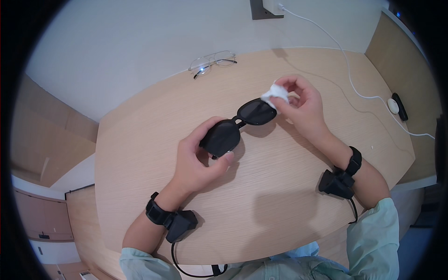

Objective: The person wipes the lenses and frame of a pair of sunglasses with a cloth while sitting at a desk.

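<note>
A pair of black sunglasses (256, 112) with dark lenses is held above the wooden table, tilted so one lens sits nearer to me. My left hand (198, 158) grips the left lens end between thumb and fingers. In my right hand (301, 102) a crumpled white tissue or cloth (275, 94) is pinched, its edge touching the outer top corner of the right lens. Some of the right fingers are curled behind the tissue. The temples of the sunglasses are mostly hidden.
Thin-framed clear eyeglasses (212, 63) lie at the table's far edge by the wall. A white cable (347, 60) runs from a plug (273, 6) down the right side, past a round white item (393, 106) and a black bar (400, 106). Wood panel (401, 60) borders the right.
</note>
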### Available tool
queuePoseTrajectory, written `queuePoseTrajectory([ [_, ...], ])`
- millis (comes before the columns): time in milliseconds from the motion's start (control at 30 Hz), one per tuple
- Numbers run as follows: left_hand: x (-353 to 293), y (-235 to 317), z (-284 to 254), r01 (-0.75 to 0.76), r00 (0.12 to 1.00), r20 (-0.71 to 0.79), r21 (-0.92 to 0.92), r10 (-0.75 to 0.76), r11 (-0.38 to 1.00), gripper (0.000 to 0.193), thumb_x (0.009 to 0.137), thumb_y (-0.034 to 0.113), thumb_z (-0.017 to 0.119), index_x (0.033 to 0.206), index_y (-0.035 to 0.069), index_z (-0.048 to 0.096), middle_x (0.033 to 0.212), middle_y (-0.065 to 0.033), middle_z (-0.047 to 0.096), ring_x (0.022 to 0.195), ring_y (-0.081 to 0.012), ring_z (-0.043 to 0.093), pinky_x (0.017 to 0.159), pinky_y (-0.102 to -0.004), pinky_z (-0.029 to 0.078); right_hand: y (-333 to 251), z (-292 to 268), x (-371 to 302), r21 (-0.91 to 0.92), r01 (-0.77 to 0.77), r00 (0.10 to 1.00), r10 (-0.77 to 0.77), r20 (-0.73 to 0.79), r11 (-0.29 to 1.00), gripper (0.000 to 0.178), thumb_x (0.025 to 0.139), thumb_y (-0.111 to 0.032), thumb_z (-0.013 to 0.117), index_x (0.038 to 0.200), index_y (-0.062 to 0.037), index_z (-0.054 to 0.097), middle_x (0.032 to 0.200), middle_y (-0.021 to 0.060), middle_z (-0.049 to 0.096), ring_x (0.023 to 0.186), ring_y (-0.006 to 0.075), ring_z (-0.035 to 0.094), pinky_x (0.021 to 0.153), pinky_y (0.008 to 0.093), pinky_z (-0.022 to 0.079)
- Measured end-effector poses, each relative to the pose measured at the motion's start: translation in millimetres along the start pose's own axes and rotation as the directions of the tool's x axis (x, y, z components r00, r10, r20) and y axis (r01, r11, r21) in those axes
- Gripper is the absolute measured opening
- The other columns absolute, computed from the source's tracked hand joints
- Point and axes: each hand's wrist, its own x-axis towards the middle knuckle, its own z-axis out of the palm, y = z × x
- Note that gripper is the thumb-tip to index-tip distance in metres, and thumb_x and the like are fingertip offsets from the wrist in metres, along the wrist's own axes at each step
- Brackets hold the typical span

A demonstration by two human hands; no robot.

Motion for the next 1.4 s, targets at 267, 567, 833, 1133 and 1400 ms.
queuePoseTrajectory([
  [267, 5, 7, 4, 0.009, 1.0, 0.003, 0.165, -0.01, 0.986, 0.07, 0.082, 0.003, 0.079, 0.146, -0.004, 0.052, 0.13, -0.0126, 0.064, 0.119, -0.0175, 0.063, 0.102, -0.0319, 0.052, 6, -1, 5, 0.164, 0.101, 0.977, -0.067, -0.204, 0.981, 0.033, 0.091, 0.002, 0.072, 0.121, -0.0033, 0.06, 0.111, 0.0019, 0.054, 0.107, 0.0096, 0.057, 0.082, 0.0246, 0.055],
  [567, 5, 6, 1, 0.086, 0.996, -0.004, 0.152, -0.086, 0.985, 0.071, 0.082, 0.008, 0.082, 0.146, -0.004, 0.053, 0.13, -0.0113, 0.064, 0.119, -0.017, 0.062, 0.103, -0.0314, 0.05, -2, 4, -2, -0.154, 0.193, 0.98, -0.181, 0.089, 0.969, 0.03, 0.085, -0.001, 0.071, 0.114, -0.0075, 0.065, 0.109, 0.0055, 0.057, 0.099, 0.017, 0.059, 0.082, 0.0312, 0.052],
  [833, 5, 5, 1, -0.002, 0.997, 0.08, 0.047, -0.002, 0.999, 0.077, 0.075, 0.009, 0.084, 0.144, -0.006, 0.053, 0.128, -0.0115, 0.065, 0.119, -0.0173, 0.062, 0.104, -0.032, 0.049, 1, 0, 2, -0.175, 0.211, 0.976, -0.217, -0.016, 0.962, 0.029, 0.085, 0.001, 0.07, 0.113, -0.006, 0.066, 0.111, 0.0057, 0.058, 0.1, 0.0169, 0.06, 0.086, 0.031, 0.053],
  [1133, 4, 9, 6, -0.028, 0.996, 0.09, 0.135, 0.016, 0.99, 0.077, 0.075, 0.004, 0.083, 0.145, -0.006, 0.053, 0.124, -0.0121, 0.067, 0.113, -0.0168, 0.065, 0.1, -0.0311, 0.053, 15, -5, 7, 0.098, 0.041, 0.987, -0.025, -0.156, 0.994, 0.039, 0.086, 0.002, 0.071, 0.123, -0.0062, 0.061, 0.112, 0.0024, 0.055, 0.103, 0.0114, 0.057, 0.088, 0.0287, 0.051],
  [1400, 5, 6, 6, 0.016, 0.998, 0.065, 0.129, -0.025, 0.991, 0.075, 0.077, 0.004, 0.083, 0.145, -0.007, 0.053, 0.123, -0.0118, 0.068, 0.114, -0.0162, 0.065, 0.099, -0.0306, 0.053, -13, 5, -4, -0.22, 0.29, 0.949, -0.25, 0.19, 0.931, 0.033, 0.086, -0.002, 0.07, 0.118, -0.0061, 0.063, 0.111, 0.0084, 0.054, 0.096, 0.0201, 0.056, 0.085, 0.0307, 0.05],
])
